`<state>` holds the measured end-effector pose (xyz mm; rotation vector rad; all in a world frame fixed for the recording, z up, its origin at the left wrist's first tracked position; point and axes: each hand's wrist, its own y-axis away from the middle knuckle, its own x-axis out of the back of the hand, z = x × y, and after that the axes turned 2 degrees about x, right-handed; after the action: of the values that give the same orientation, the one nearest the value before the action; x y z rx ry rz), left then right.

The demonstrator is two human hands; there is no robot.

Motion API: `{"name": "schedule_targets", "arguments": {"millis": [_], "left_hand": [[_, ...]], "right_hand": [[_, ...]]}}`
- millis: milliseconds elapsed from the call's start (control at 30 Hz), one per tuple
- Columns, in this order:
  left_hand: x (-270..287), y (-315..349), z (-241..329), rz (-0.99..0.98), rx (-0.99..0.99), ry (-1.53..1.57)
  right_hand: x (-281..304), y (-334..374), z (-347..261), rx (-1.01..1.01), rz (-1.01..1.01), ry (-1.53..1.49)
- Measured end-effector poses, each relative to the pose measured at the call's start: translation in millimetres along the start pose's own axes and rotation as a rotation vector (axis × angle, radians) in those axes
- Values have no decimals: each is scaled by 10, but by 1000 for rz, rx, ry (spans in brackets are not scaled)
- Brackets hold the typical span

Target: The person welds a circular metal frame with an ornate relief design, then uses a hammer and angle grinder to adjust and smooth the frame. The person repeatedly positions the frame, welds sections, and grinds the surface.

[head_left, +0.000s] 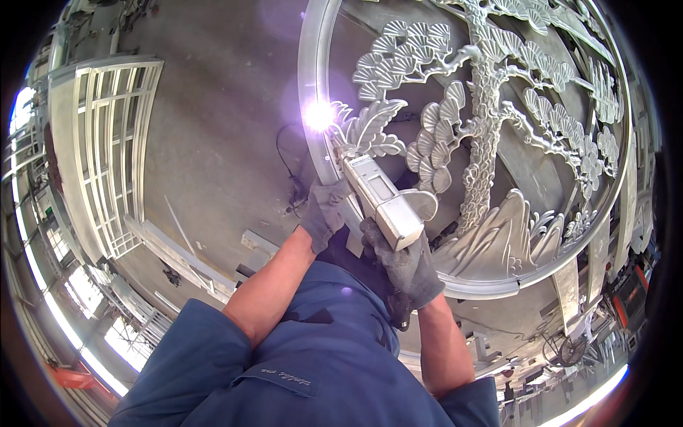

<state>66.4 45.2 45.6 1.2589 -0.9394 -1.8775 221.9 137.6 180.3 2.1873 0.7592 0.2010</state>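
Metal ring [314, 71], seen from the head camera, reaches from twelve o'clock round to four, framing a silver tree [482, 142] with fan-shaped leaf clusters. At the ring's own nine o'clock, a blinding white glare [319, 116] bursts at the rim, just beside a feathery metal leaf [377, 128].

From where I stand, the person's gloved right hand [407, 269], at the ring's seven o'clock, is wrapped around a boxy silver torch [383, 203] whose nose points up toward eleven, at the glare. The gloved left hand [326, 213], at the ring's eight, lies against the rim; whether its fingers are closed on it, I cannot tell.

My worry is the light first: with the glare hiding the joint, a small wrist turn could send the heat astray and scar the leaf or burn through the rim. If the left hand bears down unevenly, the ring could shift and spoil the alignment. That hand is also near the hot spot, so heat could travel along the metal into its glove. Both forearms [269, 285] are bare between glove and blue sleeve, so stray spatter could burn skin. A dark cable [279, 151], toward ten o'clock, could snag.
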Motion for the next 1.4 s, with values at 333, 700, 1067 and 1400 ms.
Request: {"name": "schedule_targets", "arguments": {"millis": [333, 700, 1067, 1400], "left_hand": [[-122, 107, 50, -31, -82, -273], [-88, 73, 0, 8, -88, -175], [52, -14, -33, -165, -115, -98], [-11, 55, -9, -176, -122, -192]], "right_hand": [[18, 22, 151, 91, -18, 116], [13, 77, 28, -31, -29, 8], [17, 95, 124, 133, -55, 86], [86, 255, 174, 164, -17, 37]]}}
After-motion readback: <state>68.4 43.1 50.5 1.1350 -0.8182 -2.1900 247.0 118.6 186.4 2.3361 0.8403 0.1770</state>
